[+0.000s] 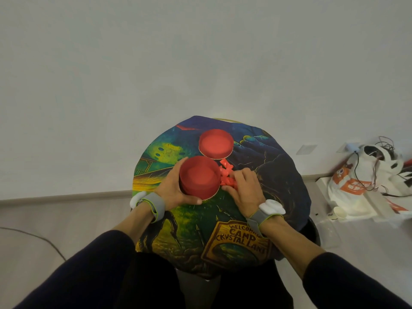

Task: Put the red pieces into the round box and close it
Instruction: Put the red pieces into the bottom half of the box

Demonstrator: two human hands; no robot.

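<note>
While left hand (176, 188) cups round box (199, 176), right hand (244, 188) pinches red pieces (227, 180).

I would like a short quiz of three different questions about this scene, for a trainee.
1. True or false: the lid is on the round box.
2. Which hand holds the box? A) left hand B) right hand
3. Fill in: the red pieces lie on the ____ beside the box.

Key: 1. False; the lid lies apart, behind the open box. 2. A. 3. The printed cloth; the right hand's fingers are at the pile.
</note>
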